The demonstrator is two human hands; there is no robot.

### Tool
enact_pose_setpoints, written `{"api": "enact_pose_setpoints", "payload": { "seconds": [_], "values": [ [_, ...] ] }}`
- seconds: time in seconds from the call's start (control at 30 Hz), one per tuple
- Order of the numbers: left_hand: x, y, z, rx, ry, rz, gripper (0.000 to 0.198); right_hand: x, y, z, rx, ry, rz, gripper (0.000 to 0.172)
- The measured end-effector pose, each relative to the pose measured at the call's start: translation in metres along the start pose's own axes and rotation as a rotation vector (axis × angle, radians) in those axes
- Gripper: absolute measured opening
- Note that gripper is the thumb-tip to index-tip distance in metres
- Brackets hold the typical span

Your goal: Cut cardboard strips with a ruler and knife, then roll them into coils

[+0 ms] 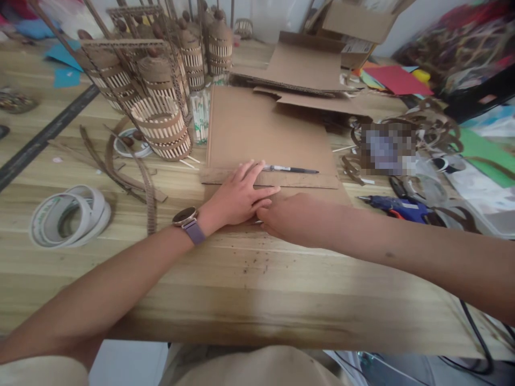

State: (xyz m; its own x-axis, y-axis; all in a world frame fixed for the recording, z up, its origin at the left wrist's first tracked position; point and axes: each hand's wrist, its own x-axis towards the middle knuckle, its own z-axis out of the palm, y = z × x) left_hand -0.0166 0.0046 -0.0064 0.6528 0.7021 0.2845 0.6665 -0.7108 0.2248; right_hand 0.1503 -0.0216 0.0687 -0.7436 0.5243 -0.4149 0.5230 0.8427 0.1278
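Note:
A brown cardboard sheet (261, 126) lies on the wooden table, with a narrow cardboard strip (309, 180) across its near part. My left hand (241, 195), a watch on its wrist, presses on the cardboard with fingers spread. Its fingertips reach a pen (292, 169) that rests along the strip. Close beside it, my right hand (284, 217) is closed low over the sheet's near edge. Whatever its fingers hold is mostly hidden; only a small pale sliver shows below them.
Woven stick-and-cardboard baskets (161, 128) stand at the left behind white tape rolls (70, 217) and loose cardboard strips (129, 177). A blue glue gun (402, 207) lies at right, near curled brown strips (430, 126). More cardboard pieces (306, 61) are stacked at the back.

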Motion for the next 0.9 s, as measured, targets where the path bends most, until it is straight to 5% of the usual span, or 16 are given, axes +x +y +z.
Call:
{"api": "enact_pose_setpoints", "payload": {
  "seconds": [0.2, 0.37, 0.9],
  "values": [
    [-0.001, -0.001, -0.001, -0.004, -0.017, -0.004, 0.039, 0.004, -0.01, -0.019, -0.055, -0.12, -0.02, 0.033],
    [-0.002, -0.003, -0.001, -0.012, -0.017, 0.007, 0.038, -0.005, -0.001, -0.006, -0.032, -0.04, -0.025, 0.031],
    [-0.001, -0.001, -0.005, -0.012, -0.065, -0.019, 0.038, -0.049, 0.03, 0.016, 0.058, -0.175, 0.196, 0.023]
  ]
}}
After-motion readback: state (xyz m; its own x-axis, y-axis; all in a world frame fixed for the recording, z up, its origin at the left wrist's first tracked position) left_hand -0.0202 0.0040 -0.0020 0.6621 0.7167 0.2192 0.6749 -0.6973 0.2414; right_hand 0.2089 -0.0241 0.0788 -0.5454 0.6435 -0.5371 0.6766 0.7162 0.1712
